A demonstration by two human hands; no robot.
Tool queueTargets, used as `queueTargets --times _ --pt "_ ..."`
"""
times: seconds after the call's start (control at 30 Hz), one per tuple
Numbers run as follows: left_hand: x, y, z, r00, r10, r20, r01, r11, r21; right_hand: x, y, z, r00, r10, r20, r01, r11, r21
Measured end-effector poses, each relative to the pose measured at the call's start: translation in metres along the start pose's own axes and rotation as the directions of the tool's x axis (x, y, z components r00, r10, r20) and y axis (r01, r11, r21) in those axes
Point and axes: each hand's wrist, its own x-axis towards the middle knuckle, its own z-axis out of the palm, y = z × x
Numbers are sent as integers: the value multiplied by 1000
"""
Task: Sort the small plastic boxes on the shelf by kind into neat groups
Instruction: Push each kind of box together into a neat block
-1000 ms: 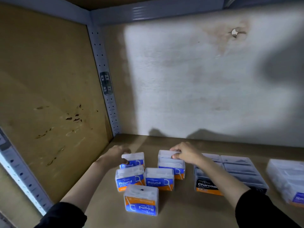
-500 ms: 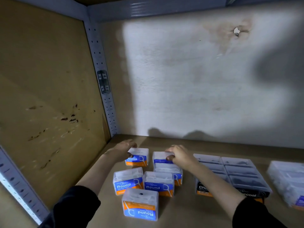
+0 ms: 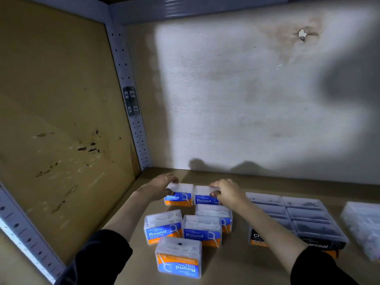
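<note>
Toward the back of the shelf (image 3: 236, 266), the left blue box (image 3: 179, 198) is gripped by the left hand (image 3: 162, 185). Just beside it, the right blue box (image 3: 202, 198) is gripped by the right hand (image 3: 227, 192), fingers curled over each lid. Four more blue boxes (image 3: 202, 231) are grouped in front, black-labelled boxes (image 3: 304, 221) to the right.

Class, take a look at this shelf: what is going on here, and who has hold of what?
A person is sorting small boxes on a shelf. The left hand grips the back-left Round box and the right hand grips the back-right Round box, side by side. Four more Round boxes stand in front, the nearest with its label upside down. Charcoal boxes sit grouped to the right.
</note>
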Motion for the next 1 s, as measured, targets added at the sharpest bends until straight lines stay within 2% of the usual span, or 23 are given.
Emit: queueTargets --times 0.3,0.47,0.6,0.73,0.83,0.9,1.0 --pt "1 -3 1 1000 7 1 -7 1000 -11 -1 0 1 1000 -16 -6 16 999 -30" --pt "-3 -3 -2 999 53 -3 -52 996 71 -7 0 -7 998 -64 -5 64 995 -74" --pt "-20 -9 -11 997 69 -20 -68 995 75 -14 4 -18 991 -130 -35 126 987 -96" --pt "-54 -18 -16 974 228 -9 -228 973 35 -24 9 -33 956 -249 157 265 960 -90" --pt "-83 -17 -8 936 350 -34 -349 937 31 -32 12 -36 929 -247 274 310 925 -218" --pt "-97 -19 3 927 373 -46 -369 926 76 -38 16 -30 934 -248 259 319 903 -286" --pt "-106 -23 20 875 445 -192 -408 890 201 -46 19 -18 952 -256 167 297 906 -303"
